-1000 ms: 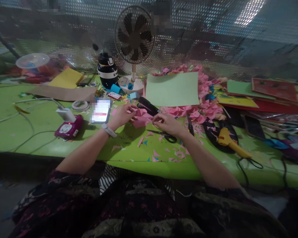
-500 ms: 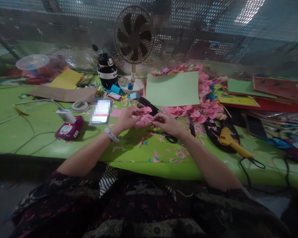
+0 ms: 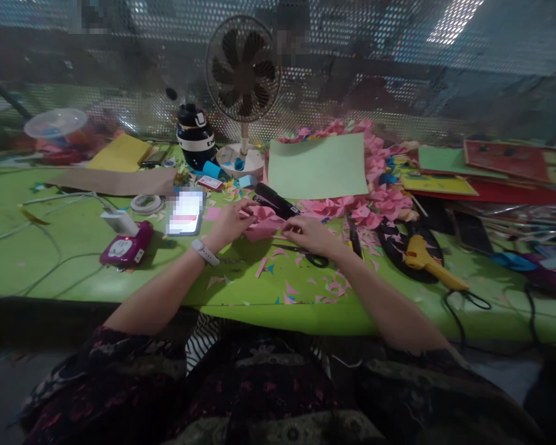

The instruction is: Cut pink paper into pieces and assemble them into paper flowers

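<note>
A piece of pink paper [image 3: 263,228], folded or crumpled in shape, is between my two hands just above the green table [image 3: 241,284]. My left hand [image 3: 231,222], with a pale watch at its wrist, grips the paper's left side with bent fingers. From the right, my right hand [image 3: 311,235] pinches the paper's right edge; its fingertips are partly hidden. Right behind the paper lies a black stapler [image 3: 278,201]. Scissors [image 3: 315,259] with black handles rest under and beside my right hand. Pink paper scraps [image 3: 290,290] are scattered in front.
A light green sheet [image 3: 317,165] lies against a heap of pink paper flowers [image 3: 384,198]. On the right is a yellow glue gun [image 3: 426,262]. To the left are a lit phone [image 3: 185,211], a tape roll [image 3: 147,204] and a purple power adapter [image 3: 127,244]. A fan [image 3: 243,71] and black bottle [image 3: 196,139] stand behind.
The pink paper has come down slightly and looks flatter between my hands. My fingers have shifted on it, uncovering more of the stapler. The whole view has moved a little.
</note>
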Action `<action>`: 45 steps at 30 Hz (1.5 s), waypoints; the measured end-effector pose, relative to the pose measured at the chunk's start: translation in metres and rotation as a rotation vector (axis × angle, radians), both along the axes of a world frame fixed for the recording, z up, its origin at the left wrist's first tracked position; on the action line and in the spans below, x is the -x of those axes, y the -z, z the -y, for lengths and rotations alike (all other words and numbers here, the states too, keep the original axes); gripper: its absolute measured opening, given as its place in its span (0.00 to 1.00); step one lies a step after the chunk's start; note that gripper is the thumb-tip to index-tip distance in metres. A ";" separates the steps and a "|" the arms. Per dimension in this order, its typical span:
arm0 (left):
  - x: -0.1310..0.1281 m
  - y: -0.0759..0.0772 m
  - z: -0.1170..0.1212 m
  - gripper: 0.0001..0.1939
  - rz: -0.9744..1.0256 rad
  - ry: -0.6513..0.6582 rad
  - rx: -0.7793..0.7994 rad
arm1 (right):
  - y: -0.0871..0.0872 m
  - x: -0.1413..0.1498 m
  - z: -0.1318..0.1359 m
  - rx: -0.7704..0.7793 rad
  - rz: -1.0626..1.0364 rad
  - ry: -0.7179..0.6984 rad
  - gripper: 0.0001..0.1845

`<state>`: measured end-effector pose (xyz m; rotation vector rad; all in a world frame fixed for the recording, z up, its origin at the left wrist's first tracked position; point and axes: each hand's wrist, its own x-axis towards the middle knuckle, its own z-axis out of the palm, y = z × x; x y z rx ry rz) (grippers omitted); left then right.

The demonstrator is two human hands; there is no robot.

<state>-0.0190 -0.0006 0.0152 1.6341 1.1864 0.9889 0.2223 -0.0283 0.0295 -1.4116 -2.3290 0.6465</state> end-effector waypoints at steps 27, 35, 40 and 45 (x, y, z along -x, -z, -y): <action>0.001 0.014 -0.003 0.14 -0.110 0.055 -0.177 | -0.010 0.016 0.021 -0.048 0.234 -0.267 0.09; -0.001 0.007 -0.003 0.14 0.035 0.038 -0.097 | -0.013 0.021 0.024 -0.036 0.250 -0.228 0.08; 0.000 0.002 -0.004 0.15 0.033 0.010 -0.084 | -0.010 0.022 0.022 0.031 0.252 -0.202 0.08; 0.002 0.003 -0.004 0.08 -0.007 0.013 -0.071 | -0.007 0.021 0.020 -0.020 0.241 -0.195 0.08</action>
